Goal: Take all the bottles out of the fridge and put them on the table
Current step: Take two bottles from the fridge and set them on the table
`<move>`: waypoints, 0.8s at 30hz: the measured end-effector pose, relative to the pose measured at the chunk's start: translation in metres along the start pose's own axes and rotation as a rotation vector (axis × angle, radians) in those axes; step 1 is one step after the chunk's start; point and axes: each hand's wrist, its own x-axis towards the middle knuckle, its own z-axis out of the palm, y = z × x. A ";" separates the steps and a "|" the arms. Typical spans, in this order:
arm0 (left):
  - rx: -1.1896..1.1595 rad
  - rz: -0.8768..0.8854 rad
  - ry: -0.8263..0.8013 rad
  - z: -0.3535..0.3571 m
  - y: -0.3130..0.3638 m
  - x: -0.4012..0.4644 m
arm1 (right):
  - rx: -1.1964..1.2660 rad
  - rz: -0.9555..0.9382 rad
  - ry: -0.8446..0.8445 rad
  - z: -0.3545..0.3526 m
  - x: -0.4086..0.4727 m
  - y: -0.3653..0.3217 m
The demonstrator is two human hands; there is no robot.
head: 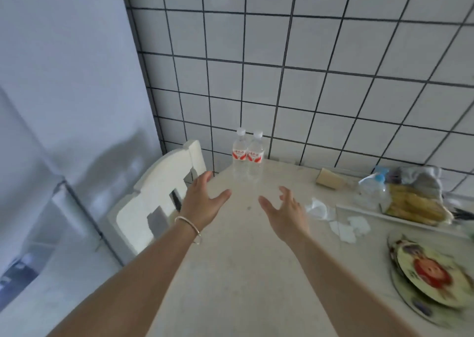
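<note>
Head view, two bottles (247, 154) upright on table (230, 259), touching, both hands empty.

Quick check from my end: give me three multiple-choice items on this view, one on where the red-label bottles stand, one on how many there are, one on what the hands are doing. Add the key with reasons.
1. Where do the red-label bottles stand?
A. on the chair
B. at the table's far edge by the tiled wall
C. on the plate

2. How many red-label bottles stand there?
A. one
B. two
C. four

3. What state are the hands in?
A. both open and empty
B. left holds a bottle
C. right holds a bottle

Key: 1 B, they stand upright on the table against the tiles. 2 B, two white caps show side by side. 3 A, the left hand and right hand have spread fingers short of the bottles.
</note>
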 end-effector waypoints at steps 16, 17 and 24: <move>-0.009 -0.398 0.328 -0.131 -0.075 -0.385 | -0.175 -0.368 -0.426 0.078 -0.313 -0.014; -0.003 -0.427 0.348 -0.142 -0.081 -0.403 | -0.186 -0.398 -0.454 0.087 -0.330 -0.022; 0.085 -0.583 0.393 -0.250 -0.133 -0.512 | -0.226 -0.560 -0.704 0.168 -0.455 -0.077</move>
